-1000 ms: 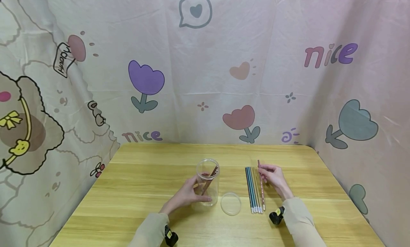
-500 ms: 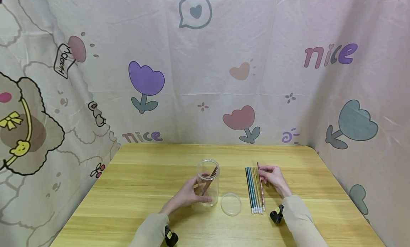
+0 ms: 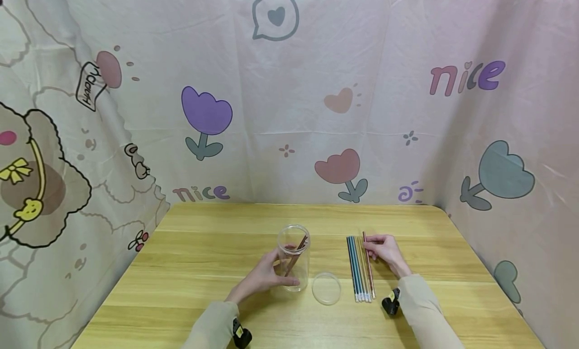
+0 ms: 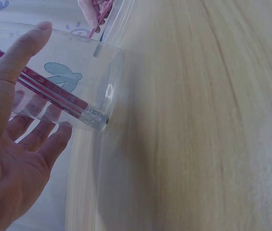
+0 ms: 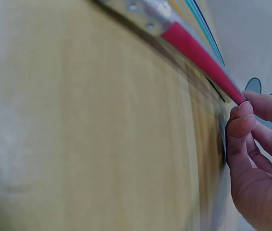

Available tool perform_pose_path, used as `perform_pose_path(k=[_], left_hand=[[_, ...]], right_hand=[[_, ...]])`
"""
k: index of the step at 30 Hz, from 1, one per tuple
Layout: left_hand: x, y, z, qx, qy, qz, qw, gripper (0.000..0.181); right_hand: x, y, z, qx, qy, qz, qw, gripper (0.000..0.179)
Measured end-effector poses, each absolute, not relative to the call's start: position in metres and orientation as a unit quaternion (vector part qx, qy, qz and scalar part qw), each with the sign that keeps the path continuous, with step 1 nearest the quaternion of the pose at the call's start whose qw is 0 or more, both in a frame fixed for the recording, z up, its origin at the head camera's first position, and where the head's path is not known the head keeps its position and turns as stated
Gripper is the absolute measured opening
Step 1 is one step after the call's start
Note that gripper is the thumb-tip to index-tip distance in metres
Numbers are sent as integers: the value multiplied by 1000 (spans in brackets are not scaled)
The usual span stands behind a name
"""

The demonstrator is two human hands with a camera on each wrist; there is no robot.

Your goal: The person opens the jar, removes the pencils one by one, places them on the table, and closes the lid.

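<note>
My left hand [image 3: 262, 276] grips the clear jar [image 3: 302, 274] from its left side, thumb in front and fingers behind. Through the wall in the left wrist view, several red pencils [image 4: 54, 91] lean inside the jar, eraser ends down. My right hand [image 3: 384, 249] pinches one red pencil [image 3: 369, 273] near its far end, between thumb and fingertips. That pencil lies along the right side of a row of blue and gold pencils [image 3: 355, 263], its eraser end towards me. Whether it touches the table all along is unclear.
A round clear lid [image 3: 326, 288] lies on the wooden table [image 3: 217, 238] between the jar and the pencil row. A printed cloth [image 3: 280, 112] hangs behind the table's far edge. Black wrist cameras [image 3: 390, 302] sit on both sleeves.
My right hand and the far end of its red pencil have shifted slightly down and towards me. The left hand and jar stay where they were.
</note>
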State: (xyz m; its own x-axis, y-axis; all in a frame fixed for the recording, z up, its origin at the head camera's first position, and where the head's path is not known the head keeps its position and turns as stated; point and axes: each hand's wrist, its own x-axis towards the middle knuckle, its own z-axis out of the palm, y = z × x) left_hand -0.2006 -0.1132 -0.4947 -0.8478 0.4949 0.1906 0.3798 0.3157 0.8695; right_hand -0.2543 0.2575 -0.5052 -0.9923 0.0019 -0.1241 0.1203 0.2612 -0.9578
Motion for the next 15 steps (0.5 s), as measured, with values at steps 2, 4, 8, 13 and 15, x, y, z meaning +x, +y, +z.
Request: perform_pose_path(k=[2, 4, 8, 13, 15], left_hand=[[-201, -113, -495, 271, 810, 518, 56, 76], [-201, -114, -495, 271, 810, 517, 56, 77], [-201, -114, -496, 274, 813, 511, 53, 78], [-201, -114, -495, 277, 815, 507, 48, 78], [-201, -115, -495, 277, 816, 505, 49, 79]], right_hand=[[-254, 257, -506, 44, 793, -606, 48, 38], [-254, 257, -507, 39, 797, -601, 49, 39], [-254, 257, -508, 47, 801, -594, 47, 38], [-253, 255, -509, 51, 811, -581, 41, 37], [-253, 255, -508, 49, 815, -576, 38, 37]])
